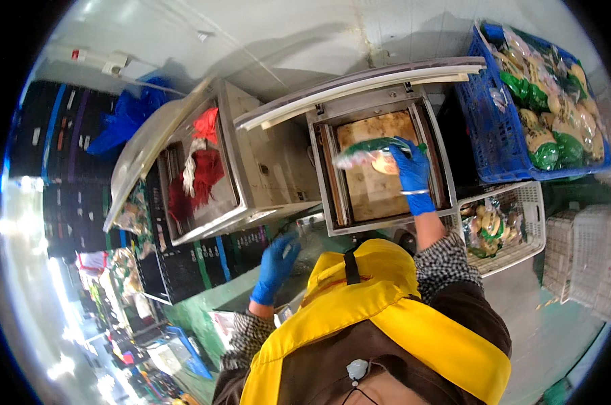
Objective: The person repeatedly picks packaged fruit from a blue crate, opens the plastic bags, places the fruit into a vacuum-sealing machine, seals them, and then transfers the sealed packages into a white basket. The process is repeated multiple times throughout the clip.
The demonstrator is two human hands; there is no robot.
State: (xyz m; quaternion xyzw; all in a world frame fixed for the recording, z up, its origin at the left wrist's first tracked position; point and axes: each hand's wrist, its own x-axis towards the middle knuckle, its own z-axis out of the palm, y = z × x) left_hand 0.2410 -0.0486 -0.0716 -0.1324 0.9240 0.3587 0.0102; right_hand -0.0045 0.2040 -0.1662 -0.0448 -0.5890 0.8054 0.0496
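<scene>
In a blue glove, my right hand [412, 172] grips one end of a clear and green plastic food package [363, 155]. The package is held over the open chamber of a steel vacuum sealer [373, 227], above its stained, light-coloured inner plate [376, 197]. Whether it touches the plate I cannot tell. The sealer's lid [359, 86] is raised at the far side. My left hand [275, 270], also gloved in blue, is off to the left in front of the machines, fingers apart and holding nothing.
Left of the sealer stands a second open machine [248, 196] with red cloth [201, 179] and a white glove [189, 169] inside. At right, a blue crate [488, 158] holds several bagged packages; a white basket [534, 236] below it holds more. Black crates [62, 128] are stacked far left.
</scene>
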